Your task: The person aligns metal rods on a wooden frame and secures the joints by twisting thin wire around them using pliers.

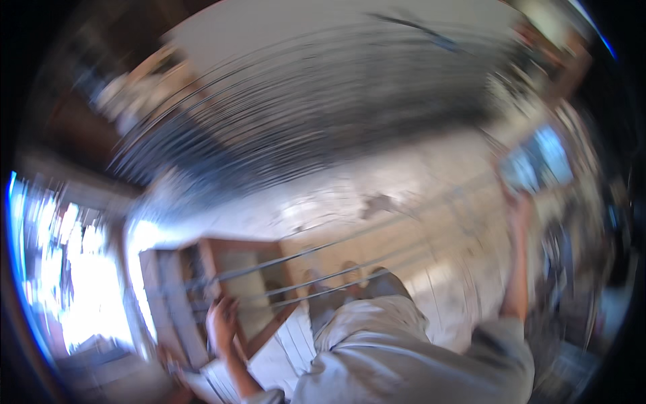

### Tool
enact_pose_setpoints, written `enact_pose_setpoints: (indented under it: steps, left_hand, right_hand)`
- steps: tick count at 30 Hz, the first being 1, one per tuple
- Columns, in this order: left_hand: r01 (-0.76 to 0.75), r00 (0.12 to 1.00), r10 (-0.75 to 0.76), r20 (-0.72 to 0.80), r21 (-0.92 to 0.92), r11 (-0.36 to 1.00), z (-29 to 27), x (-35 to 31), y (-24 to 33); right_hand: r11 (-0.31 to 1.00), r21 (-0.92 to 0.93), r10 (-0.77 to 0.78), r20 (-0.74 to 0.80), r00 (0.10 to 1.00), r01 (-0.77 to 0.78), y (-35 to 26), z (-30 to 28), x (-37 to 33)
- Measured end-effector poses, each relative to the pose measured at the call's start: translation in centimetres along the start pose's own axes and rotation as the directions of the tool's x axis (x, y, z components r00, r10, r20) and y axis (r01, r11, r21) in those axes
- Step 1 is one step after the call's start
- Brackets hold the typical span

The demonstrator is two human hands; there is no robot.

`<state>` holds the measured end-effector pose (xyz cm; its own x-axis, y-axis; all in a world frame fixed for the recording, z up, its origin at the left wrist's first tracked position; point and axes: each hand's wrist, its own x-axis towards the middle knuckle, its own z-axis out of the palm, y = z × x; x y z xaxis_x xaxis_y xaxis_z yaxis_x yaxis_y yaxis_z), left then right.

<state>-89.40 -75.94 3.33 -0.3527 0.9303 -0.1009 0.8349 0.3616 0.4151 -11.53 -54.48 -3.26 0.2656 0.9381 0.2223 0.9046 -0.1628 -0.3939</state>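
Note:
Motion smears much of the head view. Several long thin rods (323,247) run slantwise in front of my body, from lower left up toward the right. My left hand (223,322) is at their left end, its fingers curled around them as far as the blur shows. My right arm is stretched out to the right. My right hand (518,203) is near the rods' far end, just below a pale blue and white flat thing (537,160). Whether it grips the rods or that thing is hidden by the blur.
A brown wooden cabinet-like frame (214,259) stands beside my left hand. Beyond, many dark parallel rods or wires (323,101) spread below a pale surface (323,27). A bright opening (87,269) is at the left. Blurred clutter (565,269) lines the right. The floor (444,289) is light-coloured.

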Motion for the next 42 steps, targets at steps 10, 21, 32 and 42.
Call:
enact_pose_setpoints:
  steps: [10,21,32,42]
  left_hand:
    - [0.11,0.974,-0.158,-0.161,-0.273,0.956,-1.5,-5.7,7.6]
    - [-0.454,0.819,-0.404,-0.407,-0.891,-0.022,-0.2,-16.6,11.8]
    - [-0.591,0.755,-0.65,-0.085,-0.516,-0.62,-2.0,-22.3,1.2]
    - [-0.68,0.66,-0.747,-0.082,-0.487,-0.547,-7.3,-31.7,-10.1]
  right_hand:
    - [0.893,0.073,-0.331,-0.565,0.756,0.445,-23.6,-4.9,-6.7]
    - [0.215,0.93,-0.966,0.247,-0.077,0.297,-52.3,-2.6,-25.0]
    - [0.625,0.775,-0.756,0.569,-0.323,-0.099,-51.4,1.5,-41.7]
    - [0.56,0.828,-0.818,0.551,-0.167,-0.015,-52.6,0.4,-57.3]
